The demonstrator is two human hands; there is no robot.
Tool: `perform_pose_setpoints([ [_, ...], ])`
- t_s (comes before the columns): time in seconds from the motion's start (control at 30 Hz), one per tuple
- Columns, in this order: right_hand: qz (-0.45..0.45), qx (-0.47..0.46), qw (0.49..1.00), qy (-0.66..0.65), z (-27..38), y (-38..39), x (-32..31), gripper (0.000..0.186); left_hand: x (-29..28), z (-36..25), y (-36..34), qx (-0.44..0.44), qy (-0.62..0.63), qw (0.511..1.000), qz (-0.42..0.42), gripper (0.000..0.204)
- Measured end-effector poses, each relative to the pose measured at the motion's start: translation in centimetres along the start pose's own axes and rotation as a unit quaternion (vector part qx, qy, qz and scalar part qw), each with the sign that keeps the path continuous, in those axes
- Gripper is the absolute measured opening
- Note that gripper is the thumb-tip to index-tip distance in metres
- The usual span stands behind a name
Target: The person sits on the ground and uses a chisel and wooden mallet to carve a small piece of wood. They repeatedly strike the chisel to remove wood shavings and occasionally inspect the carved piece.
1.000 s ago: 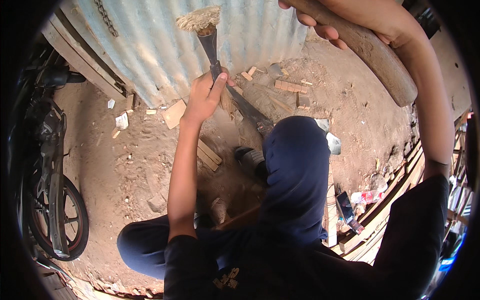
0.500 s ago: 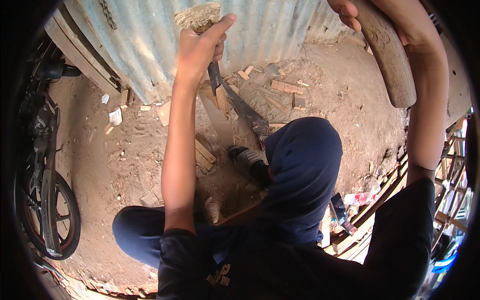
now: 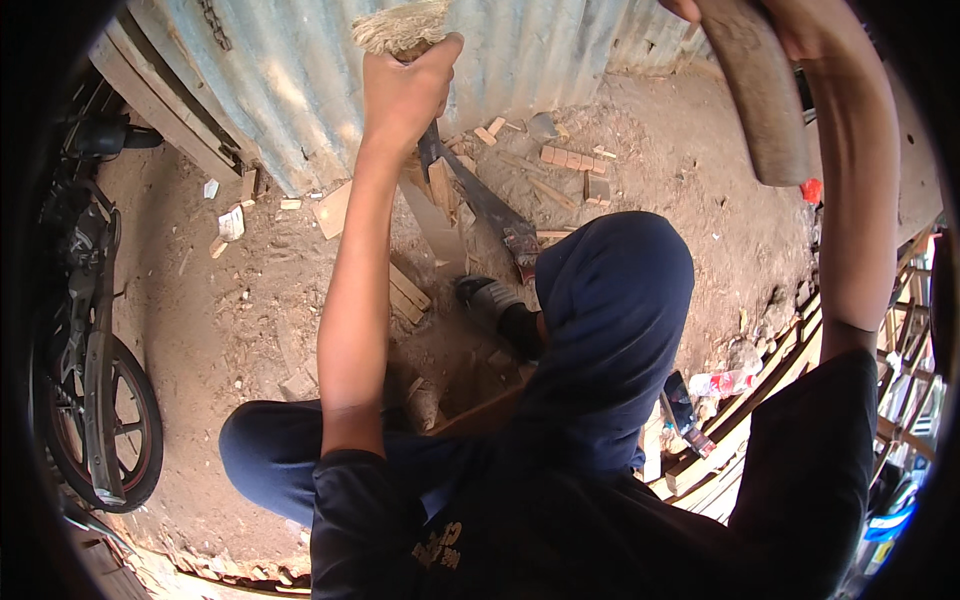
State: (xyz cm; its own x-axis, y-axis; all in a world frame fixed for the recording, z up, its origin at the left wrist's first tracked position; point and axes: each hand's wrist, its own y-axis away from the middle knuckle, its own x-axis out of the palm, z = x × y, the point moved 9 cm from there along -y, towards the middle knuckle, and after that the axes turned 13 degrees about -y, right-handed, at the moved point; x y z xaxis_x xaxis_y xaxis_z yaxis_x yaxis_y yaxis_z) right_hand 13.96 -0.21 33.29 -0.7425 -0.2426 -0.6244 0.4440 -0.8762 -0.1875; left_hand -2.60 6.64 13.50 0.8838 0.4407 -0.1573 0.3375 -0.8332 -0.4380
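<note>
My left hand (image 3: pixel 405 95) is closed round the wooden handle of a chisel, its thumb up near the frayed, mushroomed top (image 3: pixel 400 28). Below my fist the dark metal shank (image 3: pixel 430 145) runs down toward an upright piece of wood (image 3: pixel 443 187); the contact at its tip is hard to make out. Raised at the upper right, my right hand (image 3: pixel 795 35) grips a thick, rounded wooden club (image 3: pixel 760 100). The top edge of the picture cuts off part of that hand and the club's upper end.
Beside the wood lies a long dark blade (image 3: pixel 495 215). Wood offcuts (image 3: pixel 575 158) litter the dirt ground before a corrugated metal wall (image 3: pixel 510 60). A motorcycle (image 3: pixel 100 380) stands at left. My bent knee (image 3: pixel 620 270) is close; a phone (image 3: pixel 680 405) and wooden slats (image 3: pixel 790 370) lie at right.
My right hand and the club have moved up and slightly left. A red thing on the ground beside the club has come into view. My left hand keeps its hold, nearly still.
</note>
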Motion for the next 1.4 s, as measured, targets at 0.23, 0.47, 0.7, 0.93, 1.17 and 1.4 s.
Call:
perform_pose_setpoints([
  [0.23, 0.143, 0.096, 0.956, 0.238, -4.2, 0.9, 3.0, 0.063, 0.4, 0.1, 1.4, -0.019, 0.094, 0.995, 0.026, 0.019],
  [0.47, 0.048, 0.112, 0.990, 0.070, -5.8, 0.9, 0.5, 0.053, 1.2, 0.7, 1.2, 0.001, 0.087, 0.991, 0.100, 0.024],
  [0.7, 0.077, 0.020, 0.997, -0.014, -4.6, -0.1, 1.0, 0.050, 1.7, 1.1, 2.9, 0.096, -0.079, 0.982, 0.140, 0.035],
  [0.93, 0.152, 0.131, 0.972, -0.126, -9.8, 0.4, 3.9, 0.046, 0.1, 7.3, 5.0, -0.027, -0.226, 0.956, 0.185, 0.047],
  [1.17, 0.095, 0.145, 0.951, -0.257, -15.7, 1.3, 2.1, 0.032, -1.7, 9.0, 5.9, 0.054, 0.054, 0.996, -0.045, 0.051],
  [1.4, -0.102, -0.020, 0.985, -0.136, -6.5, -0.3, -3.2, 0.035, -0.9, 13.0, 5.9, 0.009, 0.092, 0.987, -0.133, 0.075],
])
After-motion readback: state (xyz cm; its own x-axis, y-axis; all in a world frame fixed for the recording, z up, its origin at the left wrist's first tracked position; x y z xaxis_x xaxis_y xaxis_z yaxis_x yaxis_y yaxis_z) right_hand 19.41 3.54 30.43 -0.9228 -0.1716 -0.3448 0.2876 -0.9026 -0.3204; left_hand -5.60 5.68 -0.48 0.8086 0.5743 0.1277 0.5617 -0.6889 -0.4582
